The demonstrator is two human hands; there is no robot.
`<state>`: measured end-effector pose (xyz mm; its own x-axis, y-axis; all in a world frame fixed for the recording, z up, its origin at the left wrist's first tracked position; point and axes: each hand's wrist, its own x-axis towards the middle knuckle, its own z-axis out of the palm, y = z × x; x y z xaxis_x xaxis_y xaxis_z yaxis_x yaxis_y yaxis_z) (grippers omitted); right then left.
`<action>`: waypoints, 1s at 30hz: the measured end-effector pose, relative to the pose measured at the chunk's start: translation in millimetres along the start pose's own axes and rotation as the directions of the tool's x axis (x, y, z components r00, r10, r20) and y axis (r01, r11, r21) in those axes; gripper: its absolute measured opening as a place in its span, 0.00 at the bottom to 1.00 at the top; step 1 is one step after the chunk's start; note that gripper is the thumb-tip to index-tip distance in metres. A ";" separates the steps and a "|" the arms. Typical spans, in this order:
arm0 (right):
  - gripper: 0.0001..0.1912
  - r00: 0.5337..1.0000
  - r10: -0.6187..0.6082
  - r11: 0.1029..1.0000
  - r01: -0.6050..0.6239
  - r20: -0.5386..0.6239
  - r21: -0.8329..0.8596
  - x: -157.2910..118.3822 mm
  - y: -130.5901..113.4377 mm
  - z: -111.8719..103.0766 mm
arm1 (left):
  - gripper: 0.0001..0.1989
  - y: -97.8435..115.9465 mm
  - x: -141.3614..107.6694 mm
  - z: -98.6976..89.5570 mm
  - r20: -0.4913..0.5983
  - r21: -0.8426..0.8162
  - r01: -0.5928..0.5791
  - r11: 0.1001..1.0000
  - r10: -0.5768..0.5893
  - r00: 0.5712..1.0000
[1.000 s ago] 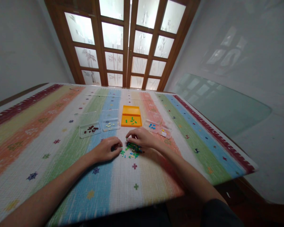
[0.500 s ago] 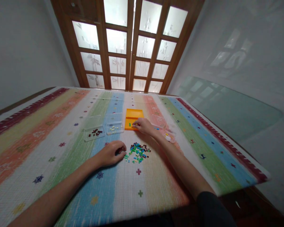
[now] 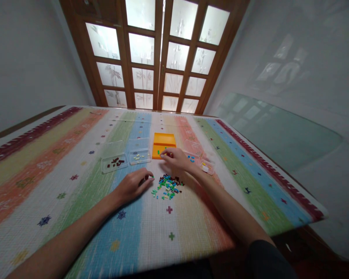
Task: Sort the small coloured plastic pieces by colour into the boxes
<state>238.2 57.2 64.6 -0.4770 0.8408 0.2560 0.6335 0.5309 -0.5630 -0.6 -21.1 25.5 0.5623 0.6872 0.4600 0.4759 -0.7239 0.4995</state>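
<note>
My left hand (image 3: 133, 183) is just left of a pile of small toy bricks (image 3: 169, 186) in blue, green, dark brown and pale yellow. Its thumb and index finger pinch a small green brick (image 3: 152, 177). My right hand (image 3: 176, 159) hovers at the front edge of an orange box (image 3: 156, 155) with its lid raised. Its thumb and index finger are slightly apart, and I see nothing between them. A couple of green bricks (image 3: 158, 152) lie in the orange box, partly hidden by that hand.
Left of the orange box stand clear boxes: one with dark brown bricks (image 3: 115, 162), one with pale bricks (image 3: 139, 157). To the right, partly behind my right arm, blue bricks (image 3: 191, 158) and a pinkish box (image 3: 208, 167) show. A striped cloth (image 3: 87, 186) covers the table.
My right hand has drawn back from inside the orange box toward its front edge. My left hand has lifted slightly away from the pile, and a green brick now shows at its fingertips.
</note>
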 end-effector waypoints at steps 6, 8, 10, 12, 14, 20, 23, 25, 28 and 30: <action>0.12 0.989 -0.038 0.937 -0.014 0.142 0.350 -44.8 -18.8 12.2 | 0.06 3.6 1.2 2.0 -0.142 0.091 -0.172 0.981 0.183 0.973; 0.13 0.986 -0.048 0.921 -0.018 0.159 0.388 -53.8 -23.2 17.0 | 0.05 5.5 1.8 2.7 -0.148 0.108 -0.214 0.971 0.229 0.962; 0.13 0.988 -0.037 0.908 -0.030 0.150 0.417 -58.8 -25.8 21.3 | 0.05 7.6 2.1 3.2 -0.141 0.125 -0.250 0.960 0.267 0.953; 0.13 0.990 -0.027 0.894 -0.038 0.138 0.447 -60.8 -27.0 24.3 | 0.05 9.8 2.3 3.5 -0.132 0.142 -0.276 0.950 0.295 0.946; 0.12 0.991 -0.030 0.879 -0.037 0.132 0.475 -61.3 -28.0 25.9 | 0.04 11.8 2.4 3.7 -0.124 0.155 -0.287 0.945 0.307 0.944; 0.08 0.991 -0.021 0.875 -0.045 0.130 0.481 -59.5 -30.7 28.1 | 0.04 10.9 2.3 5.7 -0.133 0.177 -0.291 0.940 0.316 0.939; 0.07 0.996 0.015 0.893 -0.054 0.091 0.447 -56.3 -28.5 26.4 | 0.04 8.2 2.6 6.1 -0.169 0.235 -0.255 0.938 0.298 0.940; 0.06 0.998 0.046 0.916 -0.056 0.036 0.398 -51.6 -23.9 20.7 | 0.05 6.5 2.8 5.8 -0.191 0.288 -0.225 0.931 0.286 0.939; 0.06 0.992 0.101 0.965 -0.080 -0.072 0.250 -39.4 -12.7 5.0 | 0.07 3.4 2.9 5.6 -0.199 0.349 -0.182 0.919 0.262 0.944; 0.05 0.983 0.126 0.986 -0.108 -0.137 0.129 -29.0 -4.2 -7.1 | 0.09 0.5 2.7 6.1 -0.208 0.362 -0.148 0.920 0.234 0.950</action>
<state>253.6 31.4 65.1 -0.3055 0.9074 0.2887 0.5975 0.4187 -0.6839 5.3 -20.0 22.5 0.5051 0.4962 0.7062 0.5999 -0.7901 0.1261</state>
